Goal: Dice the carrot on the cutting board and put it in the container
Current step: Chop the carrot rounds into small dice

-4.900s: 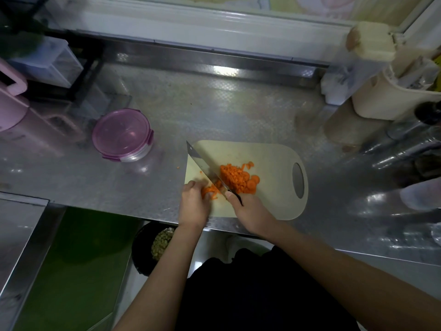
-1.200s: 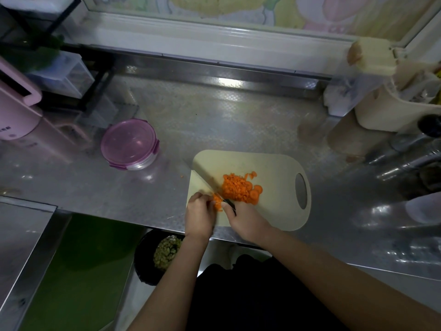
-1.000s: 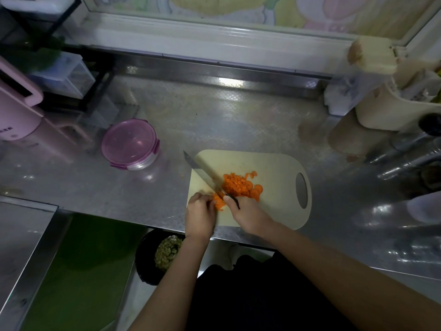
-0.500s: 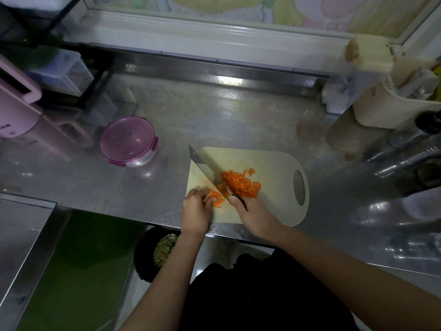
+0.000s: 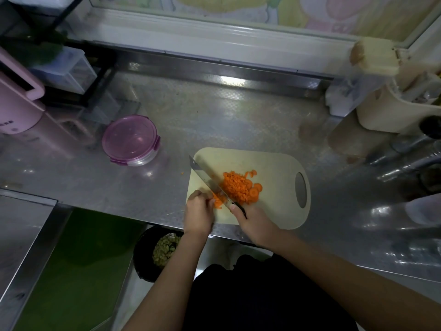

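The cutting board (image 5: 274,168) lies on the steel counter (image 5: 214,120) near its front edge, its handle hole to the right; the diced carrot (image 5: 237,187) sits heaped on the board's middle, with a few whole round slices along the heap's right and far edges. A knife (image 5: 205,174) slants across the board's left part, tip reaching past the far left corner, blade set between the heap and a small bunch of carrot slices (image 5: 218,199); the right hand (image 5: 256,223) wraps its curled fingers round the dark handle, one finger lying along the top; the left hand (image 5: 199,212) has its fingers bent in a claw, fingertips holding the carrot slices down just beside the blade.

The container (image 5: 130,139) stands well apart to the left of the board, round and clear, its purple lid on; only bare steel and one orange crumb (image 5: 182,173) lie between it and the board. Further left stands a pink appliance (image 5: 16,108), with a clear drawer box (image 5: 69,72) behind it; at the far right a cream holder (image 5: 391,111) stands near the wall. Below the counter edge, under the left wrist, a dark bin (image 5: 143,254) holds greenish scraps.
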